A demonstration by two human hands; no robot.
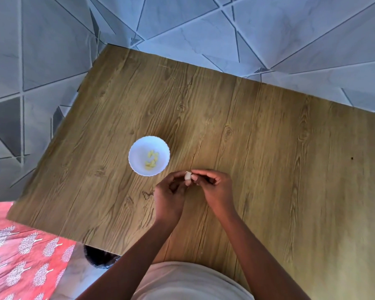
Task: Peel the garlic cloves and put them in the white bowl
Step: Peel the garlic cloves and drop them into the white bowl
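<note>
A small white bowl (pixel 136 148) with a scalloped rim stands on the wooden table, holding several peeled yellowish garlic cloves (pixel 151 161). Just right of and nearer than the bowl, both hands meet above the table. My left hand (pixel 169 195) pinches a pale garlic clove (pixel 188 176) at its fingertips. My right hand (pixel 212 187) has its thumb and forefinger curled onto the top of the same clove. Most of the clove is hidden by the fingers.
The wooden table (pixel 268 159) stretches far to the right and back; its left edge runs diagonally over a grey tiled floor (pixel 41 61). A red patterned cloth (pixel 20 256) lies at the lower left. A dark round object (pixel 100 257) sits under the table's near edge.
</note>
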